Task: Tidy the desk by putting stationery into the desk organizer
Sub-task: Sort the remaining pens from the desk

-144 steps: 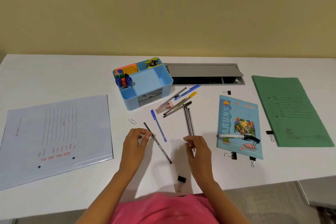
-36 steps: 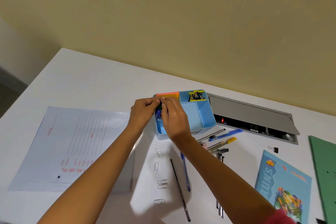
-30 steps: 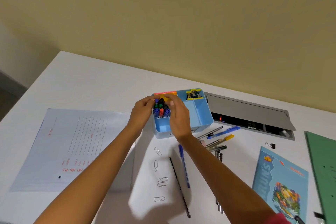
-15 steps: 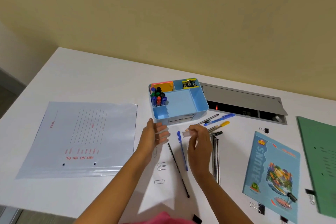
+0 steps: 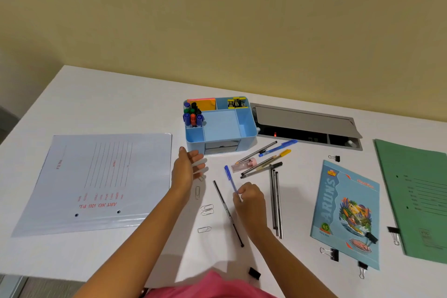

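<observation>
Head view: white desk [image 5: 121, 94] against yellow wall [image 5: 217, 19]; right hand [image 5: 249, 201] pinches blue pen [image 5: 229, 178], left hand [image 5: 185, 172] relaxed.

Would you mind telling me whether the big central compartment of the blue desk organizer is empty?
Empty: the big central compartment shows only bare blue floor; the markers stand in the compartment to its left.

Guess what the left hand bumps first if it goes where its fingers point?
Probably the blue desk organizer, just past the left hand; depth is hard to judge.
</observation>
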The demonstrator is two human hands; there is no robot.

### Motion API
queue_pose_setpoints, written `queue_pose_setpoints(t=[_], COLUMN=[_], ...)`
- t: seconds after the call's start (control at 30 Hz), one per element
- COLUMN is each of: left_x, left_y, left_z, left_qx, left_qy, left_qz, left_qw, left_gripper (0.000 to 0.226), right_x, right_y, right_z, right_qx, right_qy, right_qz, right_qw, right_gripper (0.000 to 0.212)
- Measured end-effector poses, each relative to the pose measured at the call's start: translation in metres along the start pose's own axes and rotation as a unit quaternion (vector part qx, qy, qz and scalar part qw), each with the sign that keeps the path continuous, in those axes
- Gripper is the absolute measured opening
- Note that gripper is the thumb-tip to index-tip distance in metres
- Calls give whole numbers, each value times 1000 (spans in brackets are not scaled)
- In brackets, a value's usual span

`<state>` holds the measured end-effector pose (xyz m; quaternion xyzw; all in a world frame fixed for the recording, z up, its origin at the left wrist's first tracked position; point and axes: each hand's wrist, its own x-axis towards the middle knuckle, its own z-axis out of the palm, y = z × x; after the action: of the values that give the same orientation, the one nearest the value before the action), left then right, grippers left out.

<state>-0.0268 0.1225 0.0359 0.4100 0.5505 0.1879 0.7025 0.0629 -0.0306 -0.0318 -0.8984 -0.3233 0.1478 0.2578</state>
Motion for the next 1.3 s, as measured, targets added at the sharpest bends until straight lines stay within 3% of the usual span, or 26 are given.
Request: queue_pose_setpoints(t=[0.17,0.4,0.5,0.63,0.8,0.9,1.07,1.2,1.3], left_x=[-12,-37,-43,-46,-44,-44,-51,-55,-57], left_y=[-18,-43,-48,-50,-49,-49,-50,-52,-52], left_z=[-2,9,14,18,20,22,34,42,49], left_qx=[21,102,104,116,99,95,80,64,54], left_qy=[-13,-66,-115,-118,-112,-111,-111,-105,-89], left_qz=[-20,12,10,22,17,22,18,18,19], left_qw=[1000,992,988,986,989,989,990,992,994], left_gripper=[46,18,21,24,21,17,18,16,16], right_x=[-4,-20,-31,-41,-4,35,91,113,120], right_y=[-6,-23,-24,-13,12,34,65,79,88], right_z=[-5,-19,-20,-29,-56,-76,-92,-96,-96], right_qx=[25,99,140,202,156,112,-42,-120,-157], right_qy=[35,83,40,6,94,140,94,9,-37], right_qz=[-15,-68,-17,-14,13,-7,0,-79,-88], right_qw=[999,989,989,979,983,984,995,990,983], right_gripper=[9,15,31,27,7,10,21,29,35])
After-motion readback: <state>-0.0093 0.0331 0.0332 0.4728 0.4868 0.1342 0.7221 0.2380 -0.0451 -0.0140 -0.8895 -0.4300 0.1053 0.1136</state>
